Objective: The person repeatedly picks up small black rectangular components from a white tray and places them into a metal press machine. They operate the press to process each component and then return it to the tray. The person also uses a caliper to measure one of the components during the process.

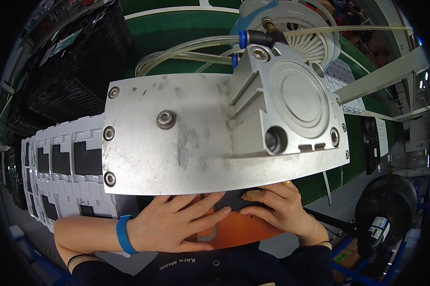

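My left hand (179,223) lies over the front of an orange board (246,233), its fingers spread and stretched toward the right. The fingertips reach a dark flat piece (229,201) on the board. From the other side my right hand (278,206) has its thumb and bent fingers closed at the right end of that dark piece. A small notched light-coloured part (207,234) shows on the board beside my left fingers. Right above both hands is a silver metal fixture plate (196,148), which hides the far part of the board and some fingertips.
A metal air cylinder (298,97) with clear hoses (191,46) stands on the fixture. White trays (67,167) holding dark pieces lie at left, below stacked black trays (76,71). A white fan (305,33) sits behind on the green bench (177,24). A black round machine (384,209) stands at right.
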{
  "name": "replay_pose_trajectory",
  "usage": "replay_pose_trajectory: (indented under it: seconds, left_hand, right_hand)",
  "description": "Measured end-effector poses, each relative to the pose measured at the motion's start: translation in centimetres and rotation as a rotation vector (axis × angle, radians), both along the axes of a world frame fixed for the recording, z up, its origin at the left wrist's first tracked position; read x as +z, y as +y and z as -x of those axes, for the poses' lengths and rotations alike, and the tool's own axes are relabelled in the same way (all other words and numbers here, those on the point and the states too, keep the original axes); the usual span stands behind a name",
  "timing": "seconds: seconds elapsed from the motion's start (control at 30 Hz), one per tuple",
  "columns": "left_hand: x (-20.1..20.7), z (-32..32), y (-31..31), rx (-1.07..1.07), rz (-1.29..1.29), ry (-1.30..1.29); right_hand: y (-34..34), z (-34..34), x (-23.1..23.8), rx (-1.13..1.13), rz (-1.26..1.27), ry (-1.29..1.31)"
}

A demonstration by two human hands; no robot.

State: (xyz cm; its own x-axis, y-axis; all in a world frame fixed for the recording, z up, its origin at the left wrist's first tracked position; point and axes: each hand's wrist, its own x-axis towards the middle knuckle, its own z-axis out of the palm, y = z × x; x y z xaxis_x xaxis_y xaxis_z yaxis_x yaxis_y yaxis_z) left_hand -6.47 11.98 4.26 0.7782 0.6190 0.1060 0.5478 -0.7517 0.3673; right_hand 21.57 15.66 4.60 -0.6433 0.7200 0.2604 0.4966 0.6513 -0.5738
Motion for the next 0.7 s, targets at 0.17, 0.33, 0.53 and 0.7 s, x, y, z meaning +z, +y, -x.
replay_pose_trajectory:
  seconds: [0.17, 0.33, 0.53, 0.7]
  left_hand:
    - [0.2, 0.2, -0.1, -0.011, 0.019, 0.031]
    - [0.1, 0.2, -0.1, -0.026, 0.019, 0.063]
    - [0.1, 0.2, -0.4, -0.019, 0.015, 0.064]
    - [0.1, 0.1, -0.2, 0.003, -0.006, 0.011]
  right_hand:
    - [0.1, -0.1, -0.3, 0.005, 0.007, 0.024]
    - [0.2, 0.1, -0.1, 0.008, 0.008, 0.03]
    - [0.2, 0.1, -0.2, 0.016, -0.018, 0.032]
    - [-0.1, 0.1, 0.8, 0.028, 0.112, -0.082]
